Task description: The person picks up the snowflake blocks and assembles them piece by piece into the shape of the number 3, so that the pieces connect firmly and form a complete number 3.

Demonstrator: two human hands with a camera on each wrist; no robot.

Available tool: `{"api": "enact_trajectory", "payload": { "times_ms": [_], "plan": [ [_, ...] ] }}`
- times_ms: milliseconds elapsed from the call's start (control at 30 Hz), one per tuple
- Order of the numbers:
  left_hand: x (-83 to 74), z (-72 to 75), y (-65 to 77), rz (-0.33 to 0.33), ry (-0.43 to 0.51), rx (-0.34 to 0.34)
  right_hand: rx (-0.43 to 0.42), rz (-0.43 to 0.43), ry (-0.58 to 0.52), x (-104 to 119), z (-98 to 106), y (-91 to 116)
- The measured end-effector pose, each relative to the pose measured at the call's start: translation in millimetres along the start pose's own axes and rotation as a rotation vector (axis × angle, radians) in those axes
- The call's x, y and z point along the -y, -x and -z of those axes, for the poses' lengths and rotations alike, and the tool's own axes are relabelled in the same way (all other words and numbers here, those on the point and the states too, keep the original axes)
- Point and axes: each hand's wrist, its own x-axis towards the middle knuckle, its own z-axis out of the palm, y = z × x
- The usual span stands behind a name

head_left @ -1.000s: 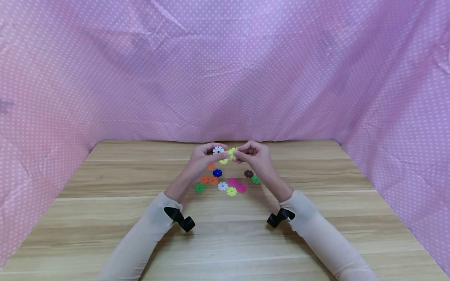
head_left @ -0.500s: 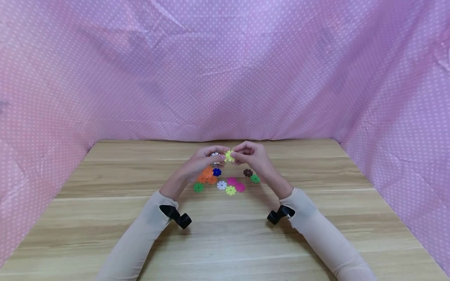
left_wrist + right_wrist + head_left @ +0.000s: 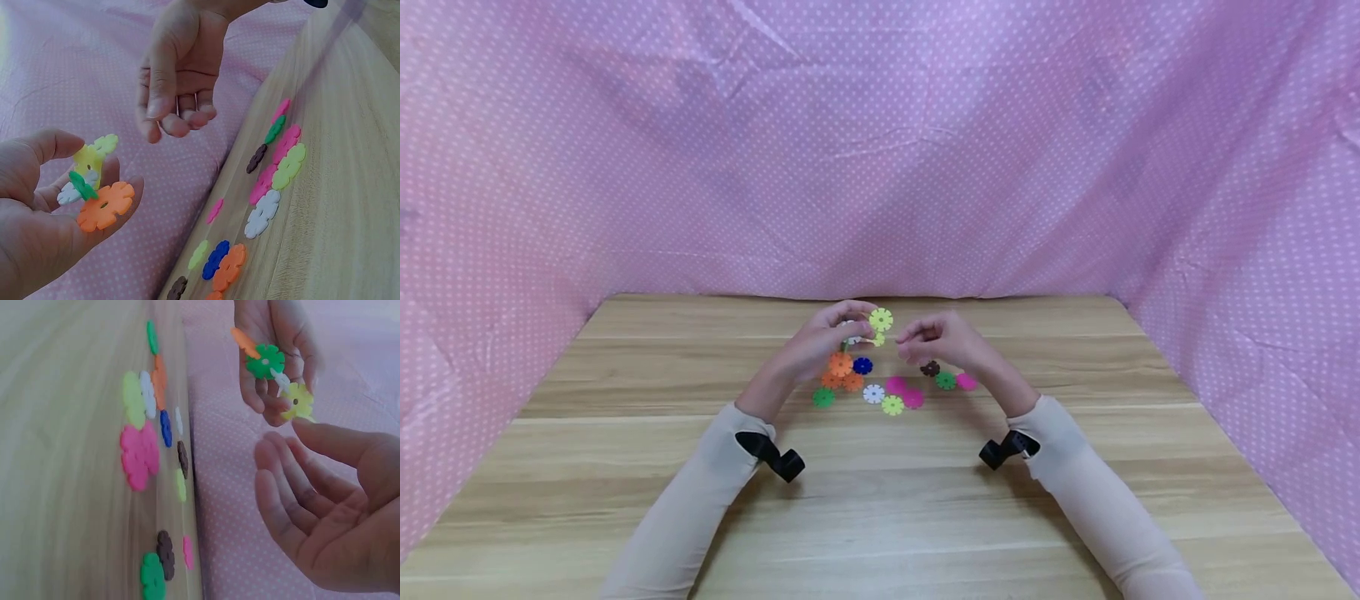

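My left hand (image 3: 820, 337) pinches a joined chain of notched plastic discs between thumb and fingers. In the left wrist view the chain shows an orange disc (image 3: 106, 206), a green disc (image 3: 82, 185), a white disc (image 3: 67, 192) and two yellow discs, one (image 3: 88, 164) by the fingertips and one (image 3: 105, 144) at the far end. My right hand (image 3: 943, 342) hovers just right of the chain, apart from it in the head view. Its fingers are loosely bent with nothing between them, as the right hand (image 3: 184, 69) also shows in the left wrist view.
Loose discs lie on the wooden table (image 3: 880, 500) below the hands: a blue disc (image 3: 862, 366), a white disc (image 3: 873, 393), a yellow disc (image 3: 892, 405), a brown disc (image 3: 931, 367), a green disc (image 3: 945, 381) and several others. A pink dotted cloth (image 3: 880, 167) hangs behind.
My right hand has let go of a yellow disc, now on the chain, and drawn back to the right. The left hand has shifted slightly left. A pink disc beside the right wrist has come into view.
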Motion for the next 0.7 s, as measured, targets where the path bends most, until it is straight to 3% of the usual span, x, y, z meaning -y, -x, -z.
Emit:
{"api": "enact_trajectory", "payload": {
  "times_ms": [300, 533, 700],
  "plan": [
    [0.9, 0.6, -0.3, 0.012, 0.022, -0.018, 0.210, -0.025, 0.126, -14.7, -2.3, 0.7],
    [-0.1, 0.0, 0.4, 0.020, 0.033, -0.028, 0.270, -0.014, 0.223, -21.0, -4.0, 3.8],
    [0.1, -0.4, 0.6, -0.003, 0.069, -0.029, 0.315, 0.052, 0.317, -25.3, -3.3, 4.7]
  ]
}}
